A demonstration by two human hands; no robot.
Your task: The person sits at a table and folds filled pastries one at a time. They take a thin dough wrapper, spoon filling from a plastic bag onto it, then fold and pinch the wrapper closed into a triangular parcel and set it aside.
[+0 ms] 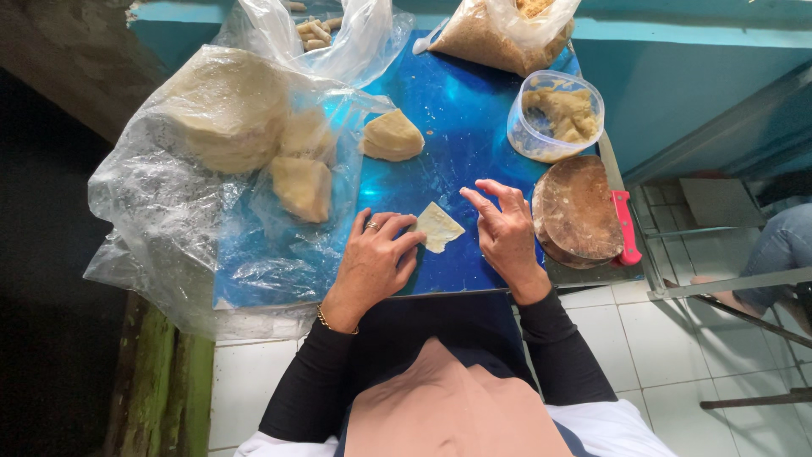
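The left hand (372, 258) lies flat with fingertips on a thin dough sheet (438, 226), the right hand (505, 230) spread beside it, clear plastic bags (169, 195) of dough left of both on the blue surface (457, 110)

I saw a thin, pale dough sheet (438, 227) lying flat on the blue table top (457, 118), roughly square and turned like a diamond, one corner slightly folded. My left hand (372, 262) touched its left edge with the fingertips; my right hand (506, 233) hovered just beside its right edge, fingers spread.
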